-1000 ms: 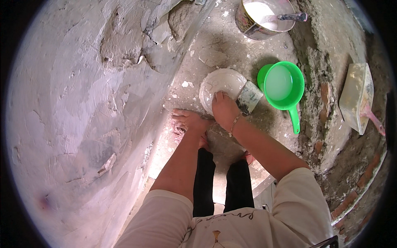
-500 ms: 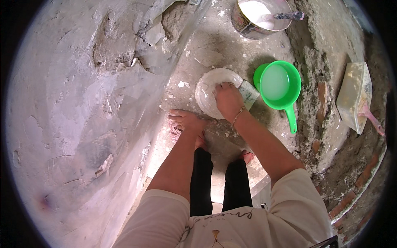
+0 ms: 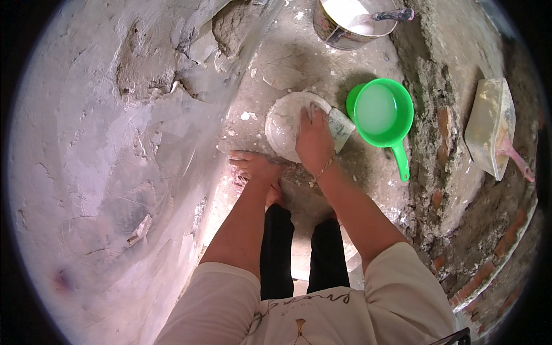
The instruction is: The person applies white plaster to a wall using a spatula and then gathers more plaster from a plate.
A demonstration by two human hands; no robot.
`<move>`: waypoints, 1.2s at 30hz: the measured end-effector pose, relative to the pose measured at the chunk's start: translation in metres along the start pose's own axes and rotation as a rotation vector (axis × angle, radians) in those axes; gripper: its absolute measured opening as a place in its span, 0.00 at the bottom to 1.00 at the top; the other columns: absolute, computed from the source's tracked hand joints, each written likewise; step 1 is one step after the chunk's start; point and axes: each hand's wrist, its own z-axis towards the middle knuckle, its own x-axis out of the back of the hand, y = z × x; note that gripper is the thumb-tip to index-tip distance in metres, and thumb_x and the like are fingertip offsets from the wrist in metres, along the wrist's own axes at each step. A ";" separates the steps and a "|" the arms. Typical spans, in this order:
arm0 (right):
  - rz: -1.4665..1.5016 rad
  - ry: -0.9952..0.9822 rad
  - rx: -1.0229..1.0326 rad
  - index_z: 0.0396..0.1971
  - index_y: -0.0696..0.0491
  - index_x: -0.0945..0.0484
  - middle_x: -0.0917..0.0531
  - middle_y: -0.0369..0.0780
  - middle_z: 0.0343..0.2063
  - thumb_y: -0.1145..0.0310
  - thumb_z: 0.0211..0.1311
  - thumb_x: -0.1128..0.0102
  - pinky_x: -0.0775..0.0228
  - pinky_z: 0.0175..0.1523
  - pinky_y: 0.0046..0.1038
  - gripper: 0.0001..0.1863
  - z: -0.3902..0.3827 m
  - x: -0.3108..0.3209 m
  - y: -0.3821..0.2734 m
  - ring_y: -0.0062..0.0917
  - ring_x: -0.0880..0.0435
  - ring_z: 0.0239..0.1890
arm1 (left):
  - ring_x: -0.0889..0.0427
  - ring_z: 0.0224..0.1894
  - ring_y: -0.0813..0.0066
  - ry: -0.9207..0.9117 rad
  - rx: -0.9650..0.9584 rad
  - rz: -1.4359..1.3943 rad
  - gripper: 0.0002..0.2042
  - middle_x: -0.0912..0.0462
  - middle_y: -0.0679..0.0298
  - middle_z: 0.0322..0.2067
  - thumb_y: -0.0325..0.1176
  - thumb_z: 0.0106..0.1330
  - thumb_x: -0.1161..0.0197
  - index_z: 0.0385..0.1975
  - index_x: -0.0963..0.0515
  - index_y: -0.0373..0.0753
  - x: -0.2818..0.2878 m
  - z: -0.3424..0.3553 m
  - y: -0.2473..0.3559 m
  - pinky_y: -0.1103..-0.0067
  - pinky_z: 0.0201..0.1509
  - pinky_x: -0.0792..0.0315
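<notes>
White plaster pan (image 3: 286, 123): right hand (image 3: 313, 141), gripping a flat scraper (image 3: 339, 127), has slid forward over it. Left hand (image 3: 256, 168) remains flat, empty, alongside.

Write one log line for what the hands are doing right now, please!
right hand: holding scraper on white round board | left hand: resting on floor | green scoop: beside board

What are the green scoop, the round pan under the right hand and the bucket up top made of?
Green scoop: plastic by the look, glossy, uniform bright colour, moulded handle. Round pan: unclear, coated in white plaster-like paste; possibly metal or plastic. Bucket: seems metal, with a dull grey, smeared wall and thin rim. Right hand presses a flat grey blade, probably steel.
</notes>
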 end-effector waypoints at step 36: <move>0.039 -0.146 0.357 0.36 0.62 0.21 0.25 0.49 0.42 0.72 0.53 0.49 0.40 0.62 0.41 0.13 0.002 -0.038 -0.037 0.43 0.28 0.51 | 0.67 0.72 0.42 0.041 -0.070 0.007 0.76 0.82 0.39 0.68 0.46 0.37 0.19 0.62 0.89 0.34 -0.014 0.031 -0.021 0.62 0.74 0.58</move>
